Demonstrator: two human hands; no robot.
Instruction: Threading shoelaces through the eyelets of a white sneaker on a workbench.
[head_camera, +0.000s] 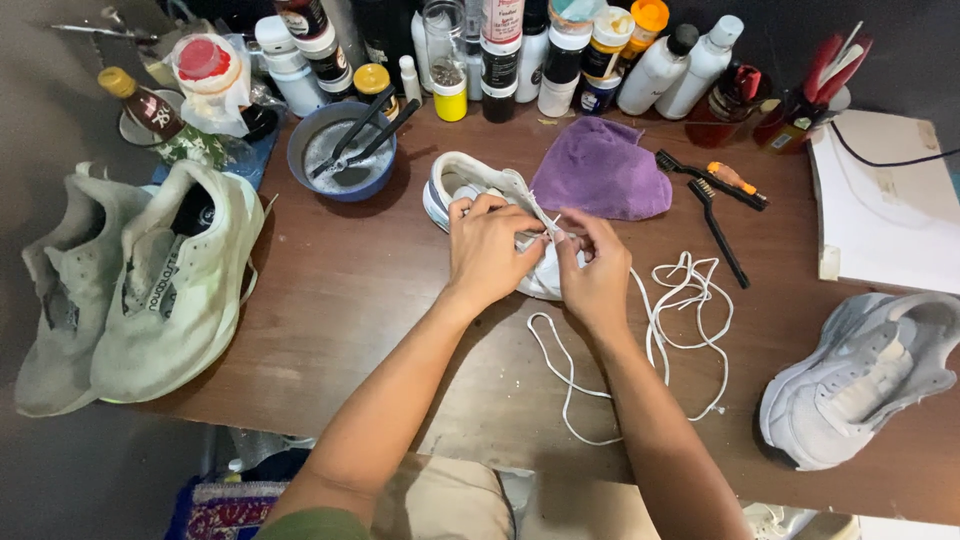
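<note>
My left hand (487, 245) and right hand (595, 262) meet at frame centre, pinching the white lace (655, 330) on the white sneaker (470, 185); bare table (340, 290) lies left.

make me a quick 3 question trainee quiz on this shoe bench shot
1. True or false: both hands are on the white shoe at the middle of the table.
2. What lies just behind that shoe? A) a purple cloth B) a sponge C) a newspaper
3. Fill in: the blue bowl holds two black ____.

Key
1. True: the left hand and right hand pinch a white lace at the white shoe on the table.
2. A: the purple cloth.
3. Brushes: the blue bowl has black brushes leaning in it.
</note>
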